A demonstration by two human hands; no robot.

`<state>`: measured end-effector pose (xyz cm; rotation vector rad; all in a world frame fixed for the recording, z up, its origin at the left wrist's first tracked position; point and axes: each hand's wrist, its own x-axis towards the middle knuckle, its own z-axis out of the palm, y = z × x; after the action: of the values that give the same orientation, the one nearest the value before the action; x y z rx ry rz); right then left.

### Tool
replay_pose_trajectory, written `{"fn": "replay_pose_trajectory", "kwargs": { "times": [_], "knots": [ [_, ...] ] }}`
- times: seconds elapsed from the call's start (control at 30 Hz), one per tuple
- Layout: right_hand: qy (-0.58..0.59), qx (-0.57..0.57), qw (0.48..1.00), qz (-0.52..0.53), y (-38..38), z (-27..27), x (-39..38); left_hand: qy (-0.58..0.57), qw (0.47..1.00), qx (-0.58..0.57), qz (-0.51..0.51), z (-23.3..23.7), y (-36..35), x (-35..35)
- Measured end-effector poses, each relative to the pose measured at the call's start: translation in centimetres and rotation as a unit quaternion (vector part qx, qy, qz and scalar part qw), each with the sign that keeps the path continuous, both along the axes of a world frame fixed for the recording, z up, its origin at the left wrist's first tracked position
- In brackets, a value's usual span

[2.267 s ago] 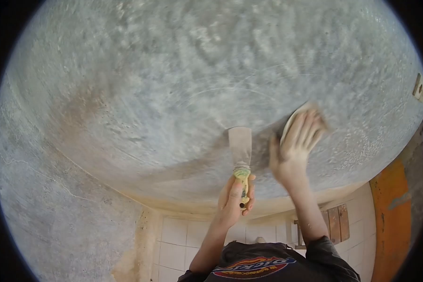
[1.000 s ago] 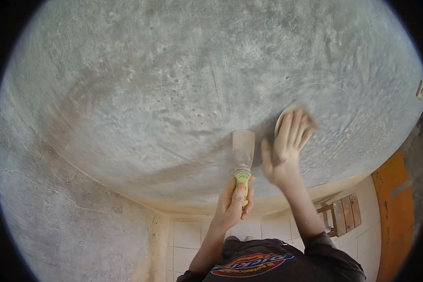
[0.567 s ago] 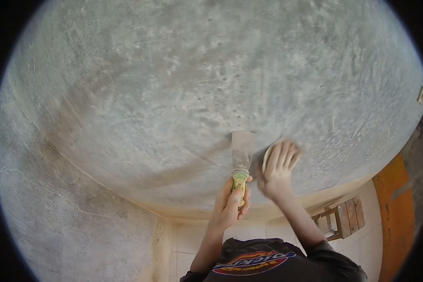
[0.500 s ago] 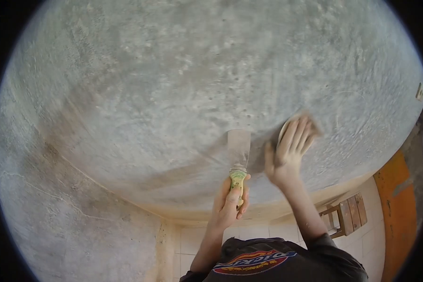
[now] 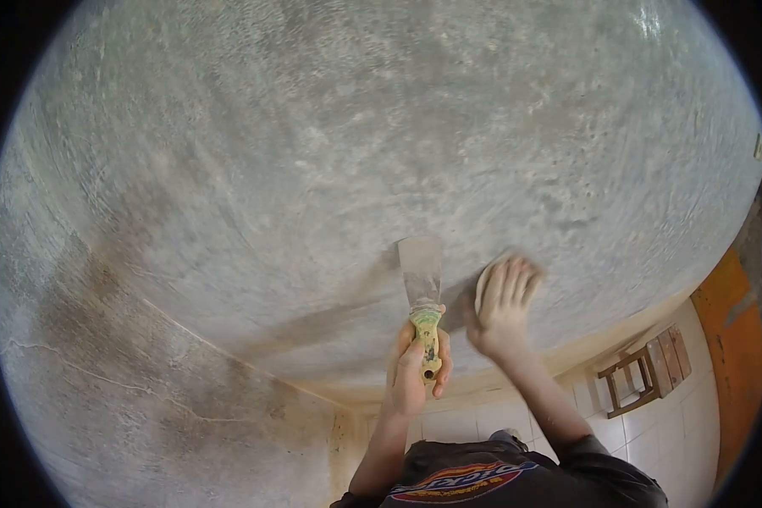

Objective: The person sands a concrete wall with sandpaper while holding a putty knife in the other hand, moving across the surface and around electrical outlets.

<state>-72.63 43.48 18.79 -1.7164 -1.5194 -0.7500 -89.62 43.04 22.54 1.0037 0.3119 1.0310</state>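
My left hand (image 5: 411, 364) is wrapped round the yellow-green handle of a putty knife (image 5: 421, 271), whose broad, dusty blade points up in front of the wall (image 5: 313, 186). The wall is grey, mottled plaster with small pits. To the right, my right hand (image 5: 506, 309) presses a piece of sandpaper (image 5: 481, 292) against the wall, fingers laid together over it. Only a pale curved edge of the sheet shows past the thumb side; the rest lies hidden under the palm. Motion blurs the fingertips slightly.
A second wall (image 5: 144, 406) with a thin crack meets this one in a corner on the left. Below right, a small wooden stool (image 5: 652, 368) stands on white floor tiles (image 5: 643, 440). An orange panel (image 5: 734, 322) rises at the right edge.
My right hand has moved down and slightly left across the wall with the sandpaper. The putty knife tilts a little more to the left. The view has shifted, showing more of the stool.
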Motion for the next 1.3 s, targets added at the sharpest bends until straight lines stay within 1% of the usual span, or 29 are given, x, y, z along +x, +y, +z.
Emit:
{"fn": "replay_pose_trajectory", "kwargs": {
  "times": [0.07, 0.13, 0.17, 0.23, 0.3, 0.37, 0.4, 0.47, 0.53, 0.57, 0.63, 0.7, 0.73, 0.77, 0.83, 0.87, 0.93, 0.97, 1.03, 1.1, 1.13, 1.17, 1.2, 1.23, 1.27, 1.3],
  "knots": [
    [0.011, 0.097, 0.995, -0.022, 1.0, 5.0, 0.7, 0.072, 0.995, 0.074, -0.004, 0.4, 0.3, -1.1],
    [0.022, 0.108, 0.994, -0.025, 1.4, 7.9, 0.8, 0.079, 0.994, 0.082, 0.002, 0.3, 0.3, -1.5],
    [0.03, 0.124, 0.991, -0.027, 1.5, 8.5, 0.7, 0.082, 0.992, 0.094, 0.009, 0.3, 0.3, -1.7],
    [0.004, 0.138, 0.99, -0.038, 2.3, 6.2, -0.2, 0.079, 0.993, 0.092, 0.011, 0.2, 0.4, -1.7],
    [-0.007, 0.047, 0.999, -0.014, 1.8, 1.8, -2.2, 0.073, 0.993, 0.088, 0.018, 0.0, 0.3, -1.6],
    [-0.03, -0.078, 0.996, 0.031, 0.8, -2.0, -3.8, 0.069, 0.994, 0.076, 0.043, 0.0, 0.1, -1.4],
    [-0.03, -0.078, 0.996, 0.034, 0.7, -1.8, -3.7, 0.069, 0.994, 0.076, 0.045, 0.0, 0.0, -1.4],
    [-0.055, -0.039, 0.997, 0.047, 0.6, -0.8, -3.2, 0.085, 0.994, 0.049, 0.048, 0.2, -0.1, -1.3],
    [-0.064, 0.069, 0.995, 0.023, 1.4, 4.1, -2.2, 0.071, 0.995, 0.046, 0.043, 0.2, 0.0, -1.4],
    [-0.063, 0.069, 0.995, 0.027, 1.6, 6.2, -1.6, 0.055, 0.997, 0.042, 0.034, 0.2, -0.1, -1.4],
    [-0.072, 0.15, 0.986, -0.031, 1.9, 8.9, -0.6, 0.034, 0.998, 0.026, 0.034, 0.1, -0.2, -1.4],
    [-0.082, 0.138, 0.987, -0.028, 2.1, 7.6, -0.8, 0.014, 0.999, 0.013, 0.038, -0.2, -0.2, -1.4],
    [-0.091, 0.125, 0.987, -0.029, 2.2, 6.4, -1.2, 0.012, 0.998, 0.028, 0.049, -0.4, -0.4, -1.4],
    [-0.073, 0.084, 0.994, -0.001, 2.1, 4.2, -1.9, 0.01, 0.997, 0.043, 0.06, -0.6, -0.3, -1.5],
    [-0.105, -0.059, 0.993, -0.017, 1.8, -1.4, -3.3, 0.018, 0.995, 0.061, 0.071, -0.8, -0.1, -1.9],
    [-0.109, -0.059, 0.992, -0.013, 1.5, -1.8, -3.3, 0.023, 0.994, 0.08, 0.075, -1.0, 0.0, -1.9],
    [-0.078, -0.102, 0.991, 0.021, 1.4, -1.3, -3.7, 0.032, 0.992, 0.089, 0.089, -0.9, 0.2, -2.4],
    [-0.078, -0.103, 0.991, 0.023, 1.9, -0.5, -3.8, 0.045, 0.989, 0.098, 0.097, -0.9, 0.3, -2.8],
    [-0.061, 0.089, 0.994, 0.02, 3.0, 4.2, -3.9, 0.046, 0.988, 0.1, 0.107, -0.8, 0.6, -3.5],
    [-0.057, 0.096, 0.994, 0.007, 3.5, 7.3, -4.6, 0.045, 0.987, 0.103, 0.115, -0.7, 1.2, -4.2],
    [-0.049, 0.103, 0.993, -0.006, 3.7, 7.8, -5.2, 0.041, 0.986, 0.111, 0.118, -0.7, 1.6, -4.8],
    [-0.049, 0.102, 0.993, -0.006, 3.9, 7.2, -5.9, 0.038, 0.985, 0.12, 0.12, -0.7, 2.0, -5.6],
    [-0.045, 0.076, 0.996, -0.002, 4.1, 5.8, -6.9, 0.038, 0.985, 0.121, 0.119, -0.6, 2.4, -6.5],
    [-0.042, 0.052, 0.998, 0.003, 4.3, 4.0, -7.9, 0.035, 0.985, 0.122, 0.117, -0.5, 3.0, -7.4],
    [-0.061, 0.032, 0.998, 0.011, 5.1, 0.6, -9.0, 0.032, 0.985, 0.124, 0.116, -0.5, 3.5, -8.5],
    [-0.061, 0.033, 0.998, 0.012, 5.5, -0.7, -10.1, 0.031, 0.985, 0.125, 0.117, -0.5, 4.0, -9.6]
  ]
}}
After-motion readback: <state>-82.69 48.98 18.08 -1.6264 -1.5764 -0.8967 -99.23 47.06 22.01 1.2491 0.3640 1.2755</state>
